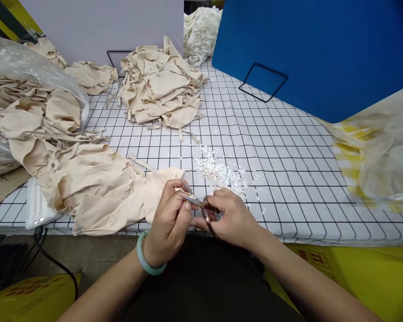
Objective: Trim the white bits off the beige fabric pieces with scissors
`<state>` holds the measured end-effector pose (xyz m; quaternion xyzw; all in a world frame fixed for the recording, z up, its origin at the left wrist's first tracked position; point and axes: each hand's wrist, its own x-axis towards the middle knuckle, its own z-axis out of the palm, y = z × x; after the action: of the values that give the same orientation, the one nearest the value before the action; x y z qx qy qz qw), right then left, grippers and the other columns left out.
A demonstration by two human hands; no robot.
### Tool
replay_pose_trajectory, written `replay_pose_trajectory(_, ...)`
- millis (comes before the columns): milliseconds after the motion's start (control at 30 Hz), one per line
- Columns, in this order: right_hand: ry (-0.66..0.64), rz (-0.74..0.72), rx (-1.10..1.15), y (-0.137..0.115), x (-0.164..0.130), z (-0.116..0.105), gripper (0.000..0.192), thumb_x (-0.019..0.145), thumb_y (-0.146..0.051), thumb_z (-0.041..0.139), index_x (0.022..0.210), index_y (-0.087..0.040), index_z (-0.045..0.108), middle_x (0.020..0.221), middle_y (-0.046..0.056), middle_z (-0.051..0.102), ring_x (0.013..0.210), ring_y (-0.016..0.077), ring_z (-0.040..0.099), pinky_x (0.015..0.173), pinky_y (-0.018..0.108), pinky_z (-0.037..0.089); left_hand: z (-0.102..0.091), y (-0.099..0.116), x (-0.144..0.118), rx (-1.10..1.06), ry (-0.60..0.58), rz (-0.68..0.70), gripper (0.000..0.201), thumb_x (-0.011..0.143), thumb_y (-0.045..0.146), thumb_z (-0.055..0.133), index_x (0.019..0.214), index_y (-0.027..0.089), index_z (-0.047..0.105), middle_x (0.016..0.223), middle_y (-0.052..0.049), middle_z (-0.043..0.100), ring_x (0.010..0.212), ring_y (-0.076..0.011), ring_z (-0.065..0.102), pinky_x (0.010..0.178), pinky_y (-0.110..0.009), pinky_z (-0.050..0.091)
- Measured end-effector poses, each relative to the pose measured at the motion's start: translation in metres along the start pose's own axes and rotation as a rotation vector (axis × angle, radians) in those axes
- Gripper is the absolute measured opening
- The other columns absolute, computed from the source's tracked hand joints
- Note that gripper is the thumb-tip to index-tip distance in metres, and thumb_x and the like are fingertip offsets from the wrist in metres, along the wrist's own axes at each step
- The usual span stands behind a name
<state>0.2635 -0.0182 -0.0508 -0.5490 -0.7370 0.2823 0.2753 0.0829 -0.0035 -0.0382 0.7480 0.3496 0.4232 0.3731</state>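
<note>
- Head view: my left hand (169,214) pinches a strap (187,185) of the cloth (100,188) at the table (289,179) edge;
- my right hand (233,214) grips scissors (201,206), blades at the strap;
- white bits (221,172) lie just behind.

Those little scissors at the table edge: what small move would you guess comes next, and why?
Probably a short snip. The right hand holds the scissors with their blades pointing at the spot where the left hand pinches an edge of the beige fabric piece. A scatter of small white clippings lies on the grid-patterned table just beyond, which suggests trimming.
</note>
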Motion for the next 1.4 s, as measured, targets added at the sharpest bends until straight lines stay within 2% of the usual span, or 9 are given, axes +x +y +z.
replay_pose_trajectory(400, 0.073, 0.363, 0.017, 0.03, -0.034, -0.006, 0.068, 0.079, -0.079, 0.054, 0.049, -0.021, 0.034, 0.048, -0.002, 0.042, 0.049, 0.0115, 0.039, 0.049, 0.025, 0.031, 0.034, -0.01, 0.015, -0.031, -0.178, 0.001, 0.022, 0.099, 0.009, 0.04, 0.087, 0.016, 0.057, 0.096, -0.008, 0.051, 0.107, -0.0196, 0.05, 0.086, -0.03, 0.047)
replay_pose_trajectory(533, 0.064, 0.576, 0.037, 0.037, -0.038, -0.031, 0.053, 0.072, -0.075, 0.066, 0.068, -0.023, 0.057, 0.063, 0.0, 0.058, 0.058, 0.017, 0.053, 0.051, 0.027, 0.041, 0.009, -0.001, 0.014, 0.017, -0.279, -0.046, 0.024, 0.099, 0.012, 0.042, 0.079, 0.018, 0.054, 0.096, -0.007, 0.054, 0.099, -0.0176, 0.056, 0.08, -0.028, 0.049)
replay_pose_trajectory(667, 0.092, 0.478, -0.041, 0.037, -0.028, -0.042, 0.049, 0.071, -0.065, 0.073, 0.098, -0.024, 0.063, 0.103, 0.009, 0.068, 0.094, 0.0302, 0.064, 0.072, 0.04, 0.054, -0.037, 0.002, 0.0, 0.358, -0.11, -0.055, 0.018, 0.095, 0.019, 0.056, 0.077, 0.018, 0.049, 0.103, -0.008, 0.055, 0.105, -0.0216, 0.057, 0.088, -0.034, 0.049)
replay_pose_trajectory(800, -0.002, 0.209, 0.172, 0.024, 0.009, 0.0, 0.045, 0.073, -0.037, 0.077, 0.113, -0.025, 0.06, 0.12, 0.011, 0.063, 0.113, 0.0314, 0.059, 0.091, 0.047, 0.051, -0.05, -0.022, -0.013, 0.667, -0.034, -0.108, 0.024, 0.09, 0.033, 0.065, 0.106, 0.018, 0.055, 0.127, -0.015, 0.053, 0.123, -0.0323, 0.051, 0.101, -0.05, 0.047)
replay_pose_trajectory(967, -0.091, 0.142, 0.449, -0.002, 0.053, 0.038, 0.012, 0.072, -0.016, 0.062, 0.073, -0.022, 0.052, 0.071, -0.002, 0.056, 0.069, 0.0167, 0.055, 0.065, 0.031, 0.049, -0.044, -0.044, -0.005, 0.653, -0.256, -0.231, 0.062, 0.075, 0.022, 0.075, 0.132, 0.02, 0.05, 0.143, -0.018, 0.05, 0.129, -0.0379, 0.051, 0.103, -0.056, 0.046)
replay_pose_trajectory(1100, -0.071, 0.135, 0.825, -0.02, 0.089, 0.01, 0.021, 0.074, -0.026, 0.071, 0.076, -0.021, 0.051, 0.081, -0.001, 0.06, 0.073, 0.0145, 0.058, 0.066, 0.027, 0.05, -0.064, -0.038, 0.051, 0.359, -0.418, -0.26, 0.035, 0.073, 0.0, 0.053, 0.099, 0.021, 0.065, 0.095, -0.003, 0.071, 0.087, -0.02, 0.068, 0.078, -0.032, 0.057)
replay_pose_trajectory(1200, 0.096, 0.088, 0.852, -0.03, 0.151, -0.029, 0.029, 0.07, -0.034, 0.078, 0.079, -0.021, 0.054, 0.081, -0.001, 0.062, 0.071, 0.0139, 0.058, 0.065, 0.026, 0.049, -0.094, -0.024, 0.135, 0.346, -0.268, -0.295, 0.017, 0.077, 0.003, 0.055, 0.079, 0.017, 0.065, 0.079, -0.002, 0.069, 0.071, -0.0181, 0.066, 0.064, -0.03, 0.056)
replay_pose_trajectory(1300, 0.285, 0.067, 0.702, -0.034, 0.227, -0.066, 0.035, 0.065, -0.038, 0.082, 0.081, -0.021, 0.057, 0.075, -0.002, 0.06, 0.067, 0.0137, 0.058, 0.061, 0.026, 0.049, -0.122, -0.011, 0.22, 0.42, -0.018, -0.289, 0.016, 0.087, 0.009, 0.054, 0.097, 0.014, 0.066, 0.107, -0.013, 0.068, 0.101, -0.0279, 0.067, 0.086, -0.045, 0.057)
replay_pose_trajectory(1400, 0.339, 0.132, 0.66, -0.023, 0.267, -0.079, 0.034, 0.067, -0.038, 0.079, 0.085, -0.021, 0.056, 0.078, -0.001, 0.061, 0.065, 0.0129, 0.059, 0.057, 0.024, 0.048, -0.12, -0.013, 0.255, 0.48, 0.156, -0.269, 0.042, 0.084, 0.01, 0.064, 0.125, 0.015, 0.058, 0.149, -0.019, 0.044, 0.145, -0.0367, 0.034, 0.116, -0.058, 0.034)
